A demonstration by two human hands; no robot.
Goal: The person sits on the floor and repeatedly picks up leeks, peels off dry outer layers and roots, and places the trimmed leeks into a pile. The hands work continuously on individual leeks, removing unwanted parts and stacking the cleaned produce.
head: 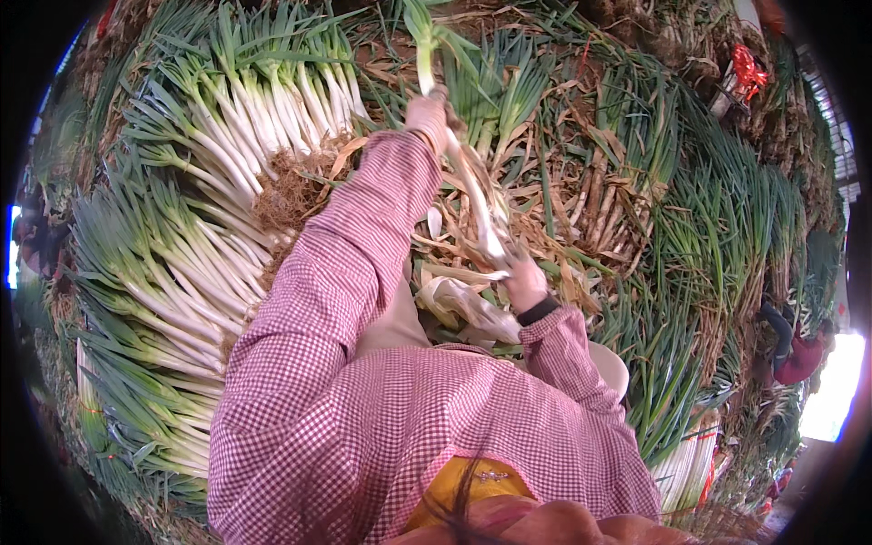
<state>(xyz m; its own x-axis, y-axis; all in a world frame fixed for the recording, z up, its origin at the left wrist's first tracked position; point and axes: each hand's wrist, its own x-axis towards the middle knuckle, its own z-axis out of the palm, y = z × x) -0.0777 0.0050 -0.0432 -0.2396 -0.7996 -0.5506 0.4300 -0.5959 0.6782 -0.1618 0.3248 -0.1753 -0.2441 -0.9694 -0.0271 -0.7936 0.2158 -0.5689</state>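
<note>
My left hand (428, 121) is closed around the upper stem of one large Welsh onion (480, 204), its green leaves pointing away from me. The white shaft slants down to the right, and my right hand (526, 281) grips it at the root end; motion blur hides the fingertips. A strip of pale outer skin hangs near the right hand. Beneath the stalk lies a litter of dry brown leaves and peelings (538, 197). Left of my left arm, white-stemmed onions (266, 116) are laid in a fan, with brown roots (289, 184) towards me.
More clean-stemmed onions (163, 272) spread down the left side. Unpeeled onions with brown husks (603, 197) are heaped on the right. A tied bundle (688, 463) stands at lower right, and red ties (748, 71) show at upper right. Another person (797, 347) is at the far right.
</note>
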